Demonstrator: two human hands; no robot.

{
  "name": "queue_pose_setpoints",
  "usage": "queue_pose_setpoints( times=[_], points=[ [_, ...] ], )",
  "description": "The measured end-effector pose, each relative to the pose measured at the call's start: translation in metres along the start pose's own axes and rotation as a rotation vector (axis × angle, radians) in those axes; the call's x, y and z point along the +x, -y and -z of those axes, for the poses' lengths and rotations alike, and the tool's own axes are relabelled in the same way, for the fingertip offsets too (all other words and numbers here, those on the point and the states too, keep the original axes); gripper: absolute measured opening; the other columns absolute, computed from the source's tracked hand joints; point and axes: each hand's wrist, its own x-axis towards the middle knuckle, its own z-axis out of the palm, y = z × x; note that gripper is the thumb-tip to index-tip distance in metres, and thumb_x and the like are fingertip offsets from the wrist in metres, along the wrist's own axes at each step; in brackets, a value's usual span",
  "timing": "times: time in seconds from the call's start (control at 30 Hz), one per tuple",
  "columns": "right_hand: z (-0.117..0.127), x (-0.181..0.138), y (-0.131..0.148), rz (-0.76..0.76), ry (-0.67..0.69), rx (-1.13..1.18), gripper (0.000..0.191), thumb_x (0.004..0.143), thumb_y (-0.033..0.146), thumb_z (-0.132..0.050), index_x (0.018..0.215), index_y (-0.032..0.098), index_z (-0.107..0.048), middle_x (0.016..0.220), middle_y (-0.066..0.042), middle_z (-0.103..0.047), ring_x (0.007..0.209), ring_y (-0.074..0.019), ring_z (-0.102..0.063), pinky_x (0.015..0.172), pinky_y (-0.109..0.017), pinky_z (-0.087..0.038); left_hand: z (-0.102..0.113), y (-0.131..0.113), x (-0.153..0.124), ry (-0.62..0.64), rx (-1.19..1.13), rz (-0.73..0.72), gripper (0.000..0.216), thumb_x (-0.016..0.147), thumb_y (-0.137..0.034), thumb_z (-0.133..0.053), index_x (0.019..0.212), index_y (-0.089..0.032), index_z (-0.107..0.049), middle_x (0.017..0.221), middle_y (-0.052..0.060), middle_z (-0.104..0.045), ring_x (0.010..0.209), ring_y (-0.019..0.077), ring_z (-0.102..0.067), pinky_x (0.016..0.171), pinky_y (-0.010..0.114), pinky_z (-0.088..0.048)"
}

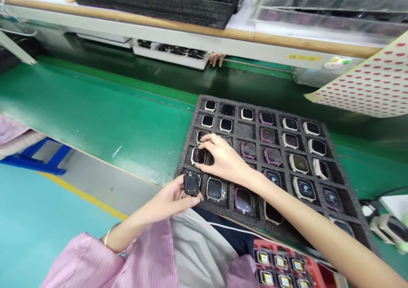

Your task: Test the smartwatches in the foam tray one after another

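In the centre of the frame, a person's left hand (pixel 178 198) grasps a black square-faced watch module (pixel 191 184) between thumb and fingers, just beyond the lower left corner of a dark grey foam tray (pixel 247 131). The module's dark face is turned up toward the camera; its long axis runs from top to bottom of the frame.

Just above it, the right hand (pixel 219 154) reaches in from the lower right, fingers curved and parted around a light-framed smartwatch (pixel 198 156) in the tray's leftmost column. Thumb and fingertips are at its lower and upper edges; whether they press on it cannot be told. Its screen faces up, long axis also running top to bottom.

More smartwatches, pale-framed and purple-framed, sit in the compartments. The tray lies on a green tabletop (pixel 95 109); another person's hand (pixel 217 59) shows at upper centre, beside a white tray (pixel 172 59).
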Motion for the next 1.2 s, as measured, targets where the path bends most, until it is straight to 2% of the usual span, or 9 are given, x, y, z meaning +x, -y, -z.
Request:
queue_pose_setpoints(
  times=[0.13,0.27,0.33,0.37,0.43,0.5,0.57,0.8,1.2],
  points=[
    [0.015,-0.025,0.017,0.017,-0.032,0.240,0.027,0.082,0.029,-0.065,0.105,0.020,-0.057,0.108,-0.008,-0.061,0.103,-0.0236,-0.056,0.091,-0.039,-0.046,0.003,0.002,0.002,0.030,-0.056,-0.046,0.038,0.075,-0.021,-0.072,0.107,-0.016,-0.052,0.096,0.003,-0.060,0.068,0.0072,-0.050,0.060,0.019,-0.040],
    [0.009,-0.044,0.041,0.071,0.060,0.184,0.028,0.082,0.026,-0.065,0.107,0.018,-0.055,0.106,-0.009,-0.062,0.098,-0.0246,-0.054,0.084,-0.041,-0.046,-0.001,-0.001,0.001,0.012,-0.056,-0.056,0.049,0.070,-0.019,-0.076,0.113,-0.017,-0.052,0.100,0.004,-0.059,0.088,0.0149,-0.055,0.077,0.025,-0.043],
    [0.002,-0.046,0.046,0.100,0.081,0.122,0.027,0.084,0.025,-0.063,0.108,0.017,-0.054,0.105,-0.010,-0.063,0.097,-0.0257,-0.054,0.080,-0.041,-0.046,-0.004,-0.003,0.000,-0.027,-0.004,-0.094,0.045,0.071,-0.021,-0.075,0.111,-0.016,-0.054,0.103,0.005,-0.059,0.094,0.0166,-0.055,0.081,0.026,-0.043],
    [0.000,-0.046,0.047,0.116,0.090,0.096,0.027,0.085,0.024,-0.062,0.109,0.016,-0.053,0.106,-0.010,-0.063,0.097,-0.0260,-0.054,0.080,-0.041,-0.045,-0.005,-0.003,0.000,-0.056,0.027,-0.112,0.040,0.073,-0.022,-0.073,0.108,-0.016,-0.055,0.100,0.004,-0.060,0.091,0.0156,-0.056,0.079,0.025,-0.044],
    [-0.004,-0.045,0.046,0.139,0.097,0.060,0.027,0.086,0.024,-0.062,0.110,0.015,-0.052,0.108,-0.010,-0.063,0.098,-0.0266,-0.054,0.081,-0.042,-0.044,-0.007,-0.001,-0.001,-0.106,0.078,-0.109,0.029,0.078,-0.029,-0.068,0.100,-0.015,-0.055,0.081,0.000,-0.061,0.069,0.0103,-0.056,0.064,0.021,-0.045],
    [-0.006,-0.044,0.044,0.132,0.094,0.059,0.028,0.086,0.025,-0.062,0.111,0.016,-0.052,0.109,-0.010,-0.063,0.099,-0.0263,-0.054,0.082,-0.042,-0.043,-0.008,0.002,-0.001,-0.137,0.084,-0.074,0.027,0.083,-0.038,-0.062,0.093,-0.016,-0.052,0.059,-0.006,-0.053,0.045,0.0058,-0.045,0.044,0.017,-0.036],
    [-0.008,-0.043,0.042,0.108,0.094,0.098,0.028,0.086,0.027,-0.063,0.110,0.017,-0.052,0.109,-0.009,-0.063,0.099,-0.0251,-0.055,0.083,-0.041,-0.042,-0.010,0.005,-0.001,-0.155,0.065,-0.046,0.030,0.085,-0.044,-0.058,0.090,-0.016,-0.048,0.049,-0.009,-0.046,0.034,0.0043,-0.035,0.035,0.016,-0.028],
    [-0.022,-0.049,0.040,0.072,0.034,0.238,0.033,0.083,0.023,-0.066,0.112,0.019,-0.052,0.110,-0.006,-0.063,0.100,-0.0221,-0.057,0.087,-0.039,-0.041,-0.012,0.006,-0.003,-0.184,0.013,-0.085,0.035,0.081,-0.045,-0.063,0.091,-0.014,-0.051,0.051,-0.010,-0.041,0.031,0.0023,-0.033,0.030,0.015,-0.027],
    [-0.021,-0.052,0.039,0.072,0.037,0.249,0.036,0.081,0.024,-0.068,0.114,0.019,-0.053,0.110,-0.006,-0.063,0.100,-0.0227,-0.056,0.087,-0.039,-0.043,-0.012,0.008,-0.004,-0.155,0.044,-0.096,0.033,0.084,-0.042,-0.060,0.095,-0.013,-0.050,0.051,-0.010,-0.039,0.033,0.0018,-0.031,0.032,0.015,-0.026]
  ],
)
